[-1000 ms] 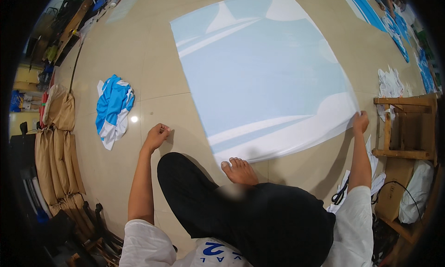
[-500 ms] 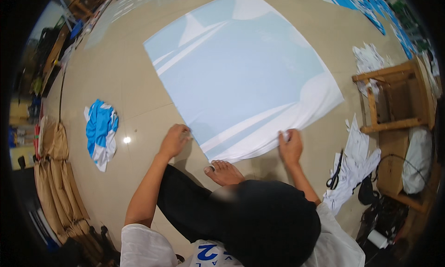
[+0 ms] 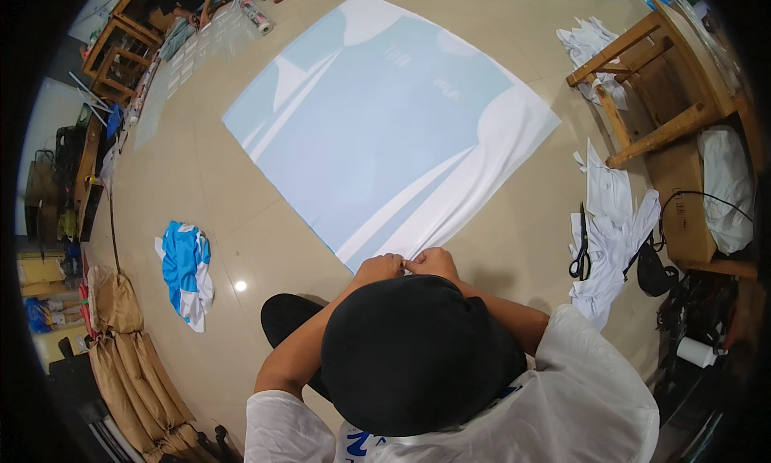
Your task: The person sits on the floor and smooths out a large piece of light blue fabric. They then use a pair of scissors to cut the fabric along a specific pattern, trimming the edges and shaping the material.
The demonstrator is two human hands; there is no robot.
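A large sheet of pale blue and white fabric (image 3: 361,150) lies spread on the floor in front of me, its near corner under my hands. My left hand (image 3: 381,267) and my right hand (image 3: 434,263) meet at this corner, fingertips almost touching. Both are closed in a pinch on the fabric's near edge, and small folds run away from them. A black cap (image 3: 418,350) covers the space just below the hands, so the very tip of the corner is hidden.
A crumpled blue and white cloth (image 3: 185,270) lies to the left. Black scissors (image 3: 581,246) rest on white fabric scraps (image 3: 606,198) at right, near a wooden stool (image 3: 658,134). Another person's hand (image 3: 195,19) shows at far left, near a printed roll (image 3: 255,16).
My hands have come together from either side of the near corner and now pinch its edge. The fabric's right side is drawn into more folds. The view has shifted.
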